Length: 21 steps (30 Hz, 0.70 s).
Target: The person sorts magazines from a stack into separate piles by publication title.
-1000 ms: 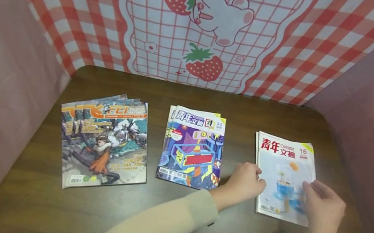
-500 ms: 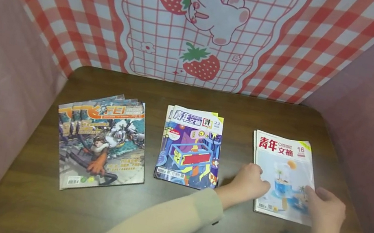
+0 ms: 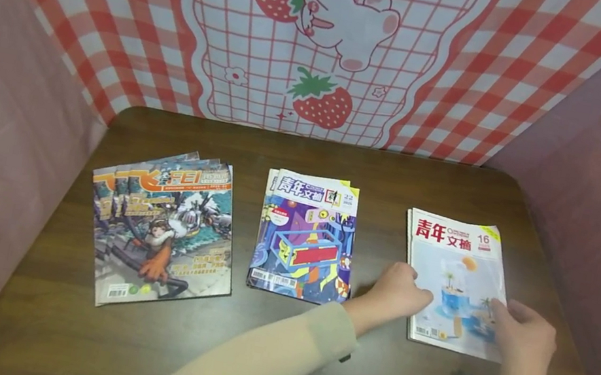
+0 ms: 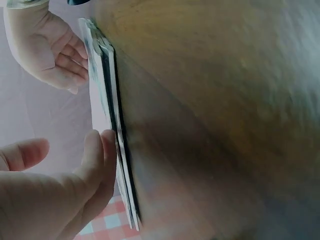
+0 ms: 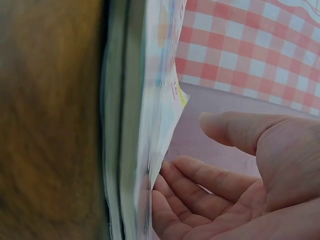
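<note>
A small stack of magazines, the top one white with red lettering and a number 16, lies flat on the right of the table. At its left side is my left hand; the left wrist view shows the fingertips touching the edges of the magazines, with the thumb held apart. My right hand is at the stack's right side. In the right wrist view its fingers touch the side of the stack, and the thumb stands away from it. Neither hand wraps round the magazines.
A stack of purple-covered magazines lies mid-table. On the left, several overlapping magazines with orange mastheads are fanned slightly. The brown wooden table meets a red-and-white checked cloth behind and pink cloth at both sides.
My right hand has shifted slightly right, uncovering more of the top cover. The left hand moved slightly right against the stack. The head view drifted a little; the last half second is nearly still.
</note>
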{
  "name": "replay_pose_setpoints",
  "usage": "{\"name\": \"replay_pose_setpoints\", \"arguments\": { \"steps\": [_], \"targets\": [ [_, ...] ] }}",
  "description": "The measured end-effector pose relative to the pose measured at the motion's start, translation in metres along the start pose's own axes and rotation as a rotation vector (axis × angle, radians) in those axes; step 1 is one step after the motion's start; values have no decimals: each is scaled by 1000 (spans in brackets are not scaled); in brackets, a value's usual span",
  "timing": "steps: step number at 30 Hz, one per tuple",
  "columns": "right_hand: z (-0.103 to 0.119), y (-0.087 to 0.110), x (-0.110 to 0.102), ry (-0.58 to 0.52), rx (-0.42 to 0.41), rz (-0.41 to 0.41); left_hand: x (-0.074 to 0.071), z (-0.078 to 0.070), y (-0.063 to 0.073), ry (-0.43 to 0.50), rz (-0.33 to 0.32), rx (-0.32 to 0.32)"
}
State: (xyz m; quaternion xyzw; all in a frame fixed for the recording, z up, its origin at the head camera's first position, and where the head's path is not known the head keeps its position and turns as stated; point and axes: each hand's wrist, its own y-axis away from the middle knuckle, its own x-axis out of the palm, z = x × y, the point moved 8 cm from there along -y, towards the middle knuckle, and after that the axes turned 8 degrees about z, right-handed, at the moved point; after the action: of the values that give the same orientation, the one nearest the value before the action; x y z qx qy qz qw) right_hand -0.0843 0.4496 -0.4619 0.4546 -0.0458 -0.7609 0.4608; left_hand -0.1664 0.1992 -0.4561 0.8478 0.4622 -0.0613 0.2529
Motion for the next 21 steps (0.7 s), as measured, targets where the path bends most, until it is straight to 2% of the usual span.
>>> {"name": "replay_pose_setpoints", "arguments": {
  "steps": [6, 13, 21],
  "targets": [
    [-2, 2, 0, 1, 4, -3, 1, 7, 3, 88, 12, -84],
    [1, 4, 0, 2, -10, -38, 2, 10, 3, 160, 20, -91],
    [2, 5, 1, 11, -25, -40, -1, 19, -1, 141, -2, -144]
  ]
}}
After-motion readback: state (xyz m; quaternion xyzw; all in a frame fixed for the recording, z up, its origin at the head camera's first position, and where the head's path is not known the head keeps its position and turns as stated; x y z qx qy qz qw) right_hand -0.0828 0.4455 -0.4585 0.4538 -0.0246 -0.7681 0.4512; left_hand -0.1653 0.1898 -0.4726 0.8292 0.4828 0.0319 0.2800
